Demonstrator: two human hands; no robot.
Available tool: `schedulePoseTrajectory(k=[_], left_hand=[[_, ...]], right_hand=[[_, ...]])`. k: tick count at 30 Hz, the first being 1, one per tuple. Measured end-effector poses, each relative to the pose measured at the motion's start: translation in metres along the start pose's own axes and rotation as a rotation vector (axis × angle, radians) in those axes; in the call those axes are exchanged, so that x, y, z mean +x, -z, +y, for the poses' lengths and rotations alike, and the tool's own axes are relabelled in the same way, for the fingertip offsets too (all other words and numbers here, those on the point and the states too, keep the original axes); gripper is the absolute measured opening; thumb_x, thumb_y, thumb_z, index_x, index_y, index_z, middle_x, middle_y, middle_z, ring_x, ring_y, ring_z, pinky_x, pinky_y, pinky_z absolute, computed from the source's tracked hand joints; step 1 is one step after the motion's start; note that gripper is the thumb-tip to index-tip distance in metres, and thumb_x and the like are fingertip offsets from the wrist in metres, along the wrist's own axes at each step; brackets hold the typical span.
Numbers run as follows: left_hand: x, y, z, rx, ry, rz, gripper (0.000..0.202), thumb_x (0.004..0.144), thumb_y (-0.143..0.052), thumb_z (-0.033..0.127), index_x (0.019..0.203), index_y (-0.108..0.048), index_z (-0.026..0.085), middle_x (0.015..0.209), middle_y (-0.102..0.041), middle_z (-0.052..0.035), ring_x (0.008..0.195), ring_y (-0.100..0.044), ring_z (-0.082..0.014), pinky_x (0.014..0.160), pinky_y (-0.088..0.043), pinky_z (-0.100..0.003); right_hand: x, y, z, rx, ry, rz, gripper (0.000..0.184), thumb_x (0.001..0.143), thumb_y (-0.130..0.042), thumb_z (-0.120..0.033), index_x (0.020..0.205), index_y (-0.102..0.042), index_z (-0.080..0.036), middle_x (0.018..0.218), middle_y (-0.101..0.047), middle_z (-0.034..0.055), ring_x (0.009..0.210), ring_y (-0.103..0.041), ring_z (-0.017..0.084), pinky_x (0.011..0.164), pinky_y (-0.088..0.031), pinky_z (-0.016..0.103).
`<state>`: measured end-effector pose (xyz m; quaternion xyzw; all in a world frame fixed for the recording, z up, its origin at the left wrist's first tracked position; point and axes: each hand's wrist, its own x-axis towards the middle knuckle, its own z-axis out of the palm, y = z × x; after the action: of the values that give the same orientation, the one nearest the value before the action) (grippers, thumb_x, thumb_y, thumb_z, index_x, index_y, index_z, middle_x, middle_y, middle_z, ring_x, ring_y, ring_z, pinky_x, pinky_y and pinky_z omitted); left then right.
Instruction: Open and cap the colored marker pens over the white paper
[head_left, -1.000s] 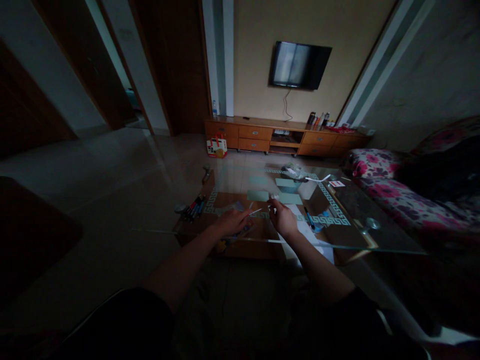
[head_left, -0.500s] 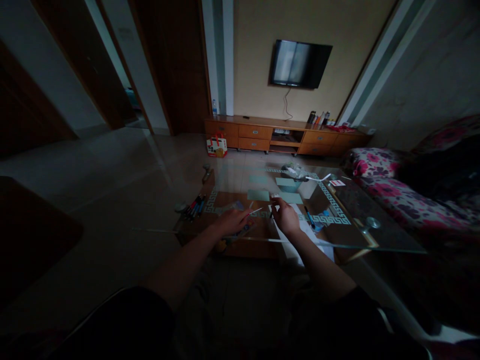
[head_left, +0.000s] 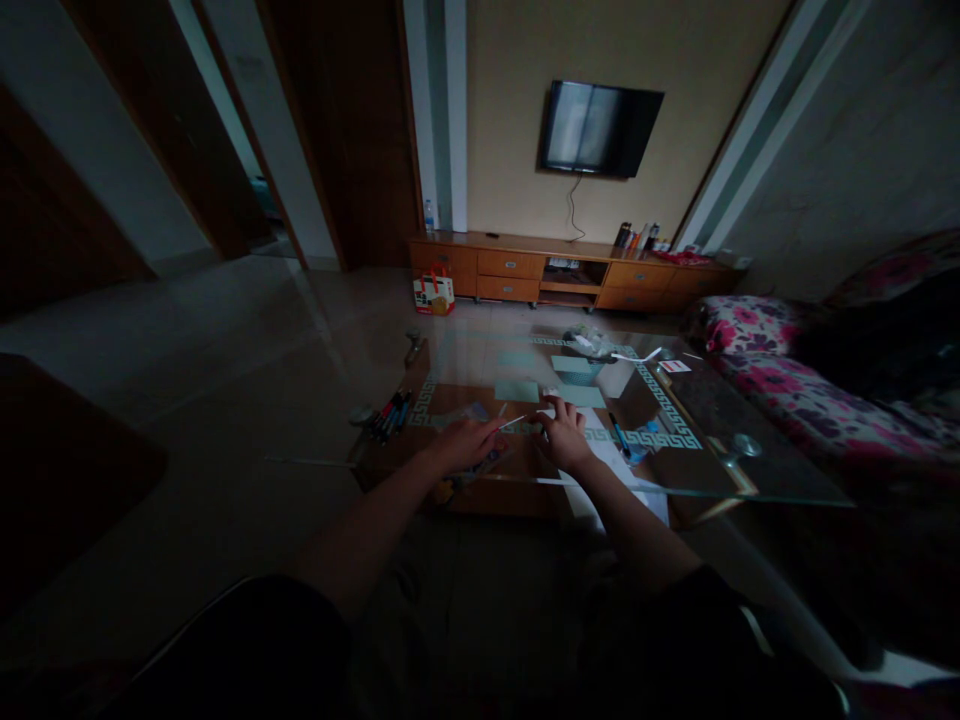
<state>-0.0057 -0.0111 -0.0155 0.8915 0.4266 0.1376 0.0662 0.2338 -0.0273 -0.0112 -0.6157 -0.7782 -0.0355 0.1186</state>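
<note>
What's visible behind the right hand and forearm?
White paper shows on both sides of the right forearm, which hides the part between. Whatever lies directly behind the right hand is covered.

Text — none legible (too dim)

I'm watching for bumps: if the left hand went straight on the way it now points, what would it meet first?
Most likely the right hand, which lies just past the tip of the thin pale object in the left hand; depth is hard to judge here.
</note>
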Motion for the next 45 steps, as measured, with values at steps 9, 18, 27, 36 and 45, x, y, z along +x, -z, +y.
schedulePoseTrajectory(k=[9, 18, 27, 36, 45], left_hand=[[0.0, -0.002, -0.001, 0.012, 0.007, -0.011, 0.04, 0.098, -0.037, 0.035, 0.136, -0.05, 0.029, 0.097, -0.071, -0.006, 0.081, -0.066, -0.0195, 0.073, -0.048, -0.027], [-0.001, -0.001, -0.001, 0.004, 0.004, -0.01, 0.041, 0.097, -0.039, 0.033, 0.136, -0.05, 0.029, 0.097, -0.071, -0.0055, 0.082, -0.066, -0.0195, 0.073, -0.048, -0.027], [-0.001, 0.0, 0.0, -0.028, 0.007, 0.005, 0.04, 0.098, -0.039, 0.033, 0.135, -0.051, 0.027, 0.096, -0.071, -0.0067, 0.081, -0.066, -0.0191, 0.073, -0.049, -0.027], [0.001, 0.008, 0.002, -0.093, 0.058, 0.059, 0.044, 0.097, -0.041, 0.03, 0.141, -0.045, 0.028, 0.097, -0.071, -0.0048, 0.086, -0.067, -0.019, 0.078, -0.049, -0.027], [0.004, -0.002, -0.003, -0.188, 0.064, 0.125, 0.046, 0.096, -0.042, 0.026, 0.141, -0.045, 0.025, 0.105, -0.07, -0.0063, 0.091, -0.066, -0.0185, 0.082, -0.05, -0.027]], right_hand=[[0.001, -0.005, 0.002, -0.039, -0.053, -0.042, 0.033, 0.086, -0.058, -0.033, 0.118, -0.064, -0.027, 0.15, -0.03, 0.0122, 0.126, -0.032, 0.037, 0.098, -0.029, 0.053], [0.002, -0.01, 0.005, -0.05, -0.051, -0.02, 0.034, 0.086, -0.057, -0.032, 0.118, -0.064, -0.028, 0.145, -0.035, 0.0134, 0.124, -0.034, 0.036, 0.097, -0.03, 0.052], [0.002, -0.005, 0.003, 0.004, -0.054, 0.023, 0.033, 0.085, -0.057, -0.032, 0.117, -0.064, -0.025, 0.144, -0.037, 0.0135, 0.122, -0.036, 0.036, 0.096, -0.031, 0.049], [0.0, 0.023, -0.014, 0.233, 0.032, 0.316, 0.031, 0.092, -0.043, -0.021, 0.119, -0.059, -0.02, 0.125, -0.053, 0.0123, 0.119, -0.045, 0.027, 0.098, -0.034, 0.04], [-0.009, 0.018, -0.04, 0.374, 0.367, 0.067, 0.041, 0.092, -0.043, -0.016, 0.132, -0.052, -0.022, 0.119, -0.059, 0.0089, 0.109, -0.056, 0.021, 0.095, -0.045, 0.034]])
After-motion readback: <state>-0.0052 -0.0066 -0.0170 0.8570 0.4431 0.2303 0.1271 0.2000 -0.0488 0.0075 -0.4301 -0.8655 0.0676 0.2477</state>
